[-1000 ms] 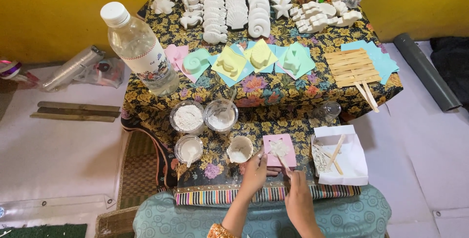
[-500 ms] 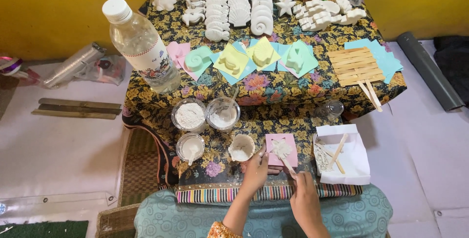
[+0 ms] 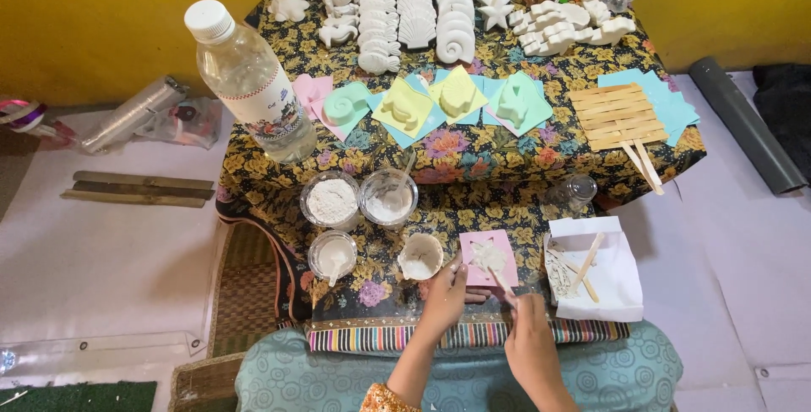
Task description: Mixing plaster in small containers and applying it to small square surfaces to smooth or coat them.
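My left hand (image 3: 445,295) steadies the pink square mould (image 3: 488,257) near the flowery cloth's (image 3: 473,154) front edge; my right hand (image 3: 530,346) pinches a thin wooden stick (image 3: 502,280).

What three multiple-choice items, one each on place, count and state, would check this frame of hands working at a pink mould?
1. Where is the pink mould?
A. right of the small cup
B. behind the water bottle
C. on the white paper

2. How many round containers of white powder or paste are near the hands, the small cup included?
A. two
B. four
C. six

3. The water bottle is:
A. lying flat
B. upright, capped
C. upright, uncapped

Key: 1 A, the mould lies just right of the cup. 2 B, they form a square cluster. 3 B, its white cap is on.

The right hand holds a stick; the left hand steadies the mould.
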